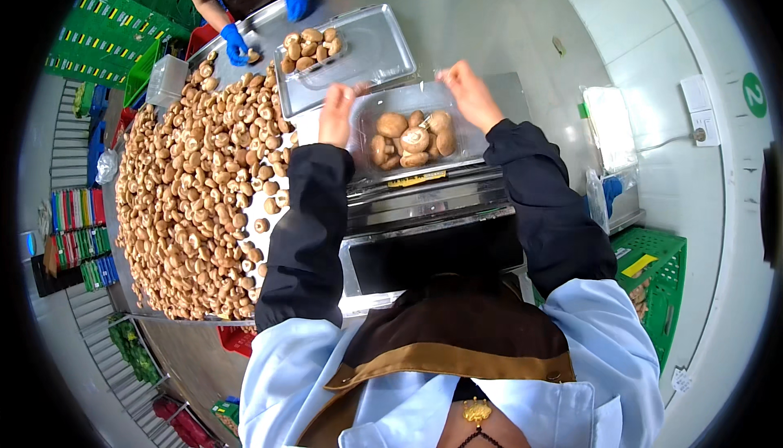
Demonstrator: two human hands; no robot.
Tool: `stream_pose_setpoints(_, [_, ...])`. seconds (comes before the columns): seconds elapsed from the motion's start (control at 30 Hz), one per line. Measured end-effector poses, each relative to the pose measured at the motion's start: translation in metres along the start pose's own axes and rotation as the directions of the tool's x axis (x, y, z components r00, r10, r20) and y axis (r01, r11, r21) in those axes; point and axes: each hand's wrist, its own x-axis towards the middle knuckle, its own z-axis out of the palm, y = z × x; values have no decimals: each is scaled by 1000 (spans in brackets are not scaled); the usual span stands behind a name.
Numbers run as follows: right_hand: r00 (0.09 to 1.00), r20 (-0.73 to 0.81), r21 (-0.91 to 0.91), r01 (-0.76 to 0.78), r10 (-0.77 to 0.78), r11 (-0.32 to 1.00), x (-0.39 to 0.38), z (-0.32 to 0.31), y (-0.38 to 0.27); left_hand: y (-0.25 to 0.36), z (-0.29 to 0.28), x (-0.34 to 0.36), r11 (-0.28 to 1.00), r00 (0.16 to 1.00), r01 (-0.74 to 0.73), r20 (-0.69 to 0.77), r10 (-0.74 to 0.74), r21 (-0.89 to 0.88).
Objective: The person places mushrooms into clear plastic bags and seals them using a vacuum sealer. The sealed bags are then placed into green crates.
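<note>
In front of me a clear plastic tray of brown mushrooms [414,139] rests on a metal wrapping station [424,203]. Clear plastic film [398,99] spreads around the tray and catches the light. At its far left corner my left hand [337,113] pinches the film between closed fingers. My right hand [471,95] is closed on the film at the far right corner. Both hands are level with the tray's far edge, one on each side, and do not touch the mushrooms. The exact edges of the film are hard to make out.
A big heap of loose mushrooms [196,203] covers the table to the left. Beyond my hands, a metal tray [383,48] carries a filled punnet [310,50]. Across the table, a person in blue gloves [235,44] handles a mushroom. A green crate [665,285] stands at right.
</note>
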Motion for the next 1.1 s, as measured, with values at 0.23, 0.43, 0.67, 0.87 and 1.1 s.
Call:
stream_pose_setpoints(0.23, [829, 449, -205, -266, 332, 942, -20, -9, -27, 1, 4, -38, 900, 882, 430, 243, -403, -68])
stream_pose_setpoints(0.43, [939, 319, 88, -163, 127, 983, -59, -12, -46, 26, -5, -65, 944, 896, 278, 307, -321, 175])
stream_pose_setpoints(0.67, [730, 516, 87, -565, 448, 821, -158, -43, -134, 94, 9, -178, 711, 668, 701, 302, -681, 53])
stream_pose_setpoints(0.87, [579, 457, -230, -656, 675, 719, -235, -28, -113, 19, 32, -258, 832, 797, 523, 239, -555, 186])
stream_pose_setpoints(1.1, [835, 118, -166, -516, 537, 840, -291, -31, -49, -2, 35, -275, 791, 880, 473, -154, -450, 388])
